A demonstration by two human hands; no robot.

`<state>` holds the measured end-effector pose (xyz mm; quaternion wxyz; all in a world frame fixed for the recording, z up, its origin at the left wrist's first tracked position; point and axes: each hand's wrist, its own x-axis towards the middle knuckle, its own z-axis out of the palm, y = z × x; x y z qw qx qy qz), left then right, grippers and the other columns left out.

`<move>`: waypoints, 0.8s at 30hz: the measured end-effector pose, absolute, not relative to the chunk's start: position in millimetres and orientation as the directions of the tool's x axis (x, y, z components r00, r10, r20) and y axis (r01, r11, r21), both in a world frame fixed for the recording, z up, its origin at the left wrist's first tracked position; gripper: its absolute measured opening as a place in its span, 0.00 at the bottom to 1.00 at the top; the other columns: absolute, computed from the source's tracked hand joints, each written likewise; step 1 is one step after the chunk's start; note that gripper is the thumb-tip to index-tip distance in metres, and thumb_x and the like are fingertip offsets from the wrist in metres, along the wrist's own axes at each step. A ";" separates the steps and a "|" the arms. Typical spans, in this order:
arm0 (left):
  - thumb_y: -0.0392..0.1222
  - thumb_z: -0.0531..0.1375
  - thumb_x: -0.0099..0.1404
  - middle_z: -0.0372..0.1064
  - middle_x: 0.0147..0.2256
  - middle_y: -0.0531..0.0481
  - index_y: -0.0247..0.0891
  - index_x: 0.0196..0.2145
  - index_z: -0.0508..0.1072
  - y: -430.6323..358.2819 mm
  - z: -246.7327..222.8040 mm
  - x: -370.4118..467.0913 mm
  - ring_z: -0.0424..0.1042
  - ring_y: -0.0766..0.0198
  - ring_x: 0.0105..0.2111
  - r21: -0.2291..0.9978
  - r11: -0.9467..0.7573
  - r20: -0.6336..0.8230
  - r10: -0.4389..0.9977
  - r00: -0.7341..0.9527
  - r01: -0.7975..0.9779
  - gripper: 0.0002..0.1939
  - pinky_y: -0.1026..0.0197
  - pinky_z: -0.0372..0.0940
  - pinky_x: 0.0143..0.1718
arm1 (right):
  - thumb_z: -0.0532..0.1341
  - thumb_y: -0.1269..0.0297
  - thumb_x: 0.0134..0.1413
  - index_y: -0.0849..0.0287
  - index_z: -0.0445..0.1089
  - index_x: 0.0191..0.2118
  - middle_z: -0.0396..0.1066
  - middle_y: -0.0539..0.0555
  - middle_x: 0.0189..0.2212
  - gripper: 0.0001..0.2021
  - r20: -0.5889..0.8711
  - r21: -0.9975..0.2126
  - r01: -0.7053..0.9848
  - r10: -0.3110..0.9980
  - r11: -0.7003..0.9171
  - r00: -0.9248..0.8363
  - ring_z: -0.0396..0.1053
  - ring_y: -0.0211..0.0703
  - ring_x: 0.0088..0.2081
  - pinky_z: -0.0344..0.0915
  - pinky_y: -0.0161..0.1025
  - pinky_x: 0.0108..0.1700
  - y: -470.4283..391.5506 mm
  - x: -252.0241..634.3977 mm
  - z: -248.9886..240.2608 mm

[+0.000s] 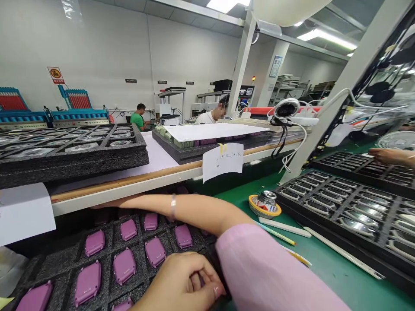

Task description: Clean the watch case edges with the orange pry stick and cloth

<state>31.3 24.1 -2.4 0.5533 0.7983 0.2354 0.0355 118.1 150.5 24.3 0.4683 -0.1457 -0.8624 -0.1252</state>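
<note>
So from where I'm standing, the step in hand looks like a reach: the person's right hand [112, 203] is in under the shelf [129, 188], with the pink sleeve [259, 259] slanting across and the forearm passing over the far side of the foam tray [53, 263]. The purple casings [125, 264] sit in that tray's pockets, below the shelf. The left hand [184, 280] is down by the near right part of the tray, fingers curled in, thumb tip close to them. There's a bit of purple between those fingers, but honestly can't tell if it's gripped or just something behind. My take, any next move with the right hand calls for staying low, since the shelf edge is right above it and casings are right beneath. As for what's hard to see, the right fingers are lost in the shadow, so no clue how open they are or whether they've got anything. The far rows are dark too, the sleeve and left hand cover the tray's right side, and the nearest casings get cut off at the bottom.
</note>
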 end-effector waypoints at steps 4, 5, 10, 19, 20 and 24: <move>0.38 0.61 0.61 0.67 0.26 0.54 0.33 0.36 0.76 19.2 7.1 32.4 0.62 0.70 0.23 0.927 -0.149 -0.238 0.480 0.845 0.345 0.07 0.68 0.55 0.24 | 0.63 0.49 0.62 0.67 0.77 0.43 0.79 0.50 0.37 0.21 0.778 -0.028 0.710 0.461 0.703 -0.426 0.79 0.36 0.34 0.77 0.33 0.39 130.9 134.0 15.6; 0.38 0.61 0.61 0.68 0.26 0.54 0.33 0.37 0.76 18.8 6.4 32.3 0.63 0.71 0.23 0.937 -0.116 -0.237 0.486 0.841 0.331 0.07 0.68 0.56 0.24 | 0.66 0.46 0.57 0.67 0.78 0.40 0.79 0.47 0.32 0.23 0.742 -0.101 0.722 0.535 0.684 -0.403 0.78 0.34 0.30 0.76 0.29 0.36 118.4 142.9 12.4; 0.46 0.64 0.60 0.68 0.27 0.53 0.34 0.36 0.72 20.9 -4.2 34.1 0.66 0.70 0.20 0.978 0.090 -0.206 0.544 0.813 0.187 0.12 0.67 0.60 0.20 | 0.72 0.55 0.50 0.64 0.75 0.47 0.82 0.52 0.37 0.22 0.600 -0.441 0.691 0.761 0.573 -0.248 0.81 0.36 0.32 0.75 0.26 0.33 42.4 185.3 16.4; 0.68 0.61 0.61 0.78 0.40 0.40 0.34 0.44 0.75 25.8 9.2 27.7 0.77 0.53 0.43 0.827 0.490 -0.135 0.649 0.749 -0.276 0.31 0.53 0.70 0.48 | 0.77 0.61 0.42 0.53 0.74 0.51 0.79 0.55 0.46 0.27 0.627 -0.706 0.430 0.779 0.563 0.010 0.78 0.49 0.46 0.76 0.43 0.51 -15.6 187.6 3.1; 0.69 0.61 0.61 0.78 0.40 0.40 0.35 0.45 0.75 25.7 8.9 27.6 0.77 0.52 0.44 0.834 0.481 -0.131 0.650 0.749 -0.271 0.33 0.52 0.70 0.49 | 0.76 0.63 0.43 0.52 0.73 0.51 0.79 0.54 0.46 0.27 0.617 -0.708 0.431 0.787 0.559 -0.008 0.78 0.49 0.46 0.77 0.41 0.48 -14.7 187.7 -2.3; 0.70 0.63 0.57 0.78 0.42 0.42 0.36 0.49 0.74 25.6 0.8 29.3 0.77 0.52 0.44 0.871 0.422 -0.144 0.708 0.691 -0.251 0.36 0.52 0.71 0.48 | 0.73 0.70 0.47 0.51 0.69 0.52 0.77 0.53 0.50 0.26 0.611 -0.709 0.403 0.790 0.579 -0.058 0.78 0.45 0.48 0.79 0.33 0.39 -13.2 188.2 -14.7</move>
